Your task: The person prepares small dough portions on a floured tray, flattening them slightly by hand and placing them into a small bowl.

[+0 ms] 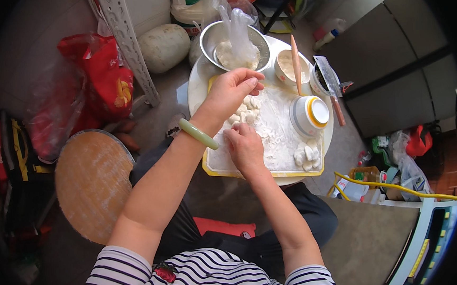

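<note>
A floured, yellow-edged board (280, 139) lies on a round white table. Over its upper left part I hold my left hand (237, 87), a green bangle on its wrist; the fingers are half curled and no held thing shows. Pieces of dough (246, 112) lie in a heap between my hands. My right hand (246, 148) is low at the heap's near side, fingertips bent down and partly hidden, so whether they pinch dough is unclear. More dough pieces (307, 157) sit at the board's near right corner, below stacked upturned bowls (310, 116).
Beyond the board stand a metal colander (262, 45) holding a plastic bag and dough, and a bowl of flour (286, 65) with a wooden rolling pin (296, 60) leaning on it. A cleaver (328, 76) rests across another bowl at right. A round wooden board (94, 179) is at left.
</note>
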Available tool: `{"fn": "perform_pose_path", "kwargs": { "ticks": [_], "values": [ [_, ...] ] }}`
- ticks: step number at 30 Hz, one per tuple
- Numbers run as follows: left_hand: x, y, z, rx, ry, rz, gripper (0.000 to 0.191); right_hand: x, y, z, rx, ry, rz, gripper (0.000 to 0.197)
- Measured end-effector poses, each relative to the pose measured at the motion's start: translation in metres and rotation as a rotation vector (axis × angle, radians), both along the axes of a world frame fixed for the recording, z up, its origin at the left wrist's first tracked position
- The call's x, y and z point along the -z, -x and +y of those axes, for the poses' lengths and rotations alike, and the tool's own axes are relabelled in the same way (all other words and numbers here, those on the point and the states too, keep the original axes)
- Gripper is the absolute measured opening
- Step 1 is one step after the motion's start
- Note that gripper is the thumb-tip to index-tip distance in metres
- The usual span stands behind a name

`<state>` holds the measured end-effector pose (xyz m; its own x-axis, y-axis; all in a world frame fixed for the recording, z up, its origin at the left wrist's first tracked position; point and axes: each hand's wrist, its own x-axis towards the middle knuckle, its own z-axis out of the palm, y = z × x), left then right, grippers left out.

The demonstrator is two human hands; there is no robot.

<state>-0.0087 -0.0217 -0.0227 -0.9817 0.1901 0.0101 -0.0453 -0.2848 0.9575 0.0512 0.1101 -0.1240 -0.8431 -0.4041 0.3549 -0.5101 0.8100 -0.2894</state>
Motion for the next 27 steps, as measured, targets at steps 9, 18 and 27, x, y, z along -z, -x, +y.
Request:
{"fn": "perform_pose_path", "kwargs": {
  "ticks": [9,18,27],
  "values": [
    [-0.003,0.001,0.003,-0.015,-0.046,0.066,0.021,0.0,-0.004,0.108,0.265,0.278,-0.25,0.012],
    [0.004,-0.003,0.0,0.05,0.043,-0.003,0.027,0.03,0.011,0.069,0.324,-0.25,-0.16,0.066],
    [0.004,-0.001,-0.001,0.063,-0.017,-0.023,0.025,0.03,0.031,0.086,0.327,-0.11,-0.297,0.06]
  ]
}}
